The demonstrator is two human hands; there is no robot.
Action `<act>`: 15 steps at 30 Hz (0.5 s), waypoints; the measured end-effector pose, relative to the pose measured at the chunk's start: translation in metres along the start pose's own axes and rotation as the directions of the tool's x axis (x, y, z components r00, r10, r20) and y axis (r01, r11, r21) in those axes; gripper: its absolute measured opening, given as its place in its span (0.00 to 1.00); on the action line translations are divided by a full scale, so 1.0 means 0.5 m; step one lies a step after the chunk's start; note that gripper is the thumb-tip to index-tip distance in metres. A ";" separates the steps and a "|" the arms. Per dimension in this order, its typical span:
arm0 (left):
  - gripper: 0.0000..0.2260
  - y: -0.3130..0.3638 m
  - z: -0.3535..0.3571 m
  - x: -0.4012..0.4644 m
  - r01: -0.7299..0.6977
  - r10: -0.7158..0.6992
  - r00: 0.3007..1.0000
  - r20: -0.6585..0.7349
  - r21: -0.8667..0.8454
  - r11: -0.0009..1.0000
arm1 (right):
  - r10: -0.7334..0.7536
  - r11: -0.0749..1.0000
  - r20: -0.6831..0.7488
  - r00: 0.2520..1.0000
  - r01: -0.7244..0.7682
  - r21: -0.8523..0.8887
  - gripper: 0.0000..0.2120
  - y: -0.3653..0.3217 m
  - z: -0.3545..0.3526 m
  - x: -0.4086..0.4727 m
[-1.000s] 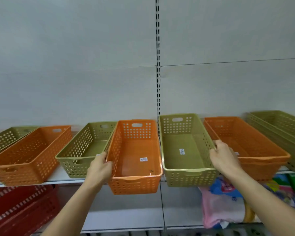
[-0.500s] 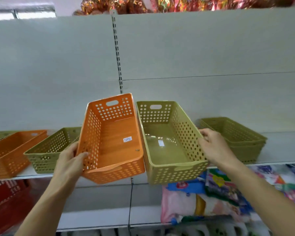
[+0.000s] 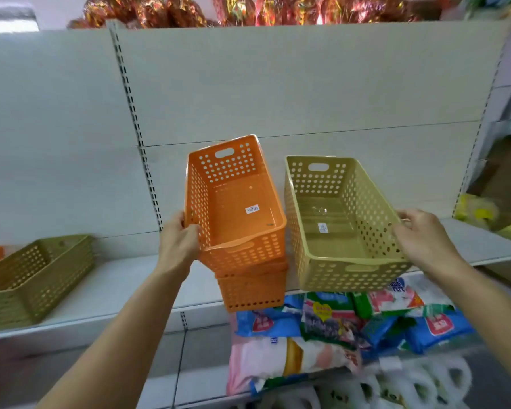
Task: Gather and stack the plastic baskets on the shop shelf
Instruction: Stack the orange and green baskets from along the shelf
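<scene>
A: Where are the baskets?

B: Two are held up in front of the shelf (image 3: pixel 130 287). The left hand (image 3: pixel 177 246) grips the left wall of an orange basket (image 3: pixel 236 208), thumb over the rim, and tilts it steeply. It sits above a second orange basket (image 3: pixel 251 290), which rests at the shelf edge. The right hand (image 3: pixel 422 240) curls over the right rim of an olive-green basket (image 3: pixel 337 225), which is tilted forward.

A: What might go wrong?

B: I would judge each one-sided grip weak. The tilted orange basket could slip, or jam askew instead of nesting. The lower one overhangs the edge and could be knocked off.

A: How many of each?

B: Two orange, plus an orange sliver at the far left edge, too little to identify. Two olive-green: the held one and an olive stack (image 3: pixel 33 278) at left, whose ridged side suggests several nested. Packaged goods (image 3: pixel 337 326) lie on the shelf below.
</scene>
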State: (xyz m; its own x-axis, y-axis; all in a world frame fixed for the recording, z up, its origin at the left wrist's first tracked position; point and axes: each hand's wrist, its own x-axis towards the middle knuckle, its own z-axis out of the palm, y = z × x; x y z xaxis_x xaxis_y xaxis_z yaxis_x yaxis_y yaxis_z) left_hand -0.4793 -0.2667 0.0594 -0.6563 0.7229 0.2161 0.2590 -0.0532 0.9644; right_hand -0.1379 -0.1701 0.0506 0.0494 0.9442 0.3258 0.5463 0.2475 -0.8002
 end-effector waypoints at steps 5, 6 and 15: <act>0.11 -0.033 0.075 0.055 -0.049 0.046 0.998 0.043 0.080 0.996 | -0.035 0.999 -0.061 0.998 0.034 -0.007 0.12 0.032 -0.008 0.110; 0.11 -0.042 0.087 0.066 -0.037 0.033 0.998 0.044 0.088 0.995 | -0.033 0.999 -0.069 0.997 0.034 0.007 0.12 0.036 -0.008 0.132; 0.12 -0.106 0.129 0.171 0.157 -0.158 0.987 -0.008 0.129 0.979 | -0.020 0.997 -0.110 0.994 0.029 0.073 0.15 0.086 0.040 0.309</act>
State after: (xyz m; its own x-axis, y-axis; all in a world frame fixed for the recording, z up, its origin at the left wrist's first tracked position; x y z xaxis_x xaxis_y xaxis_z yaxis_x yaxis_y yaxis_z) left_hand -0.5033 -0.1578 0.0169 -0.6946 0.7167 0.0625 0.2417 0.1507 0.9586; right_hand -0.1237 -0.0095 0.0566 0.1301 0.9091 0.3956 0.4847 0.2897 -0.8253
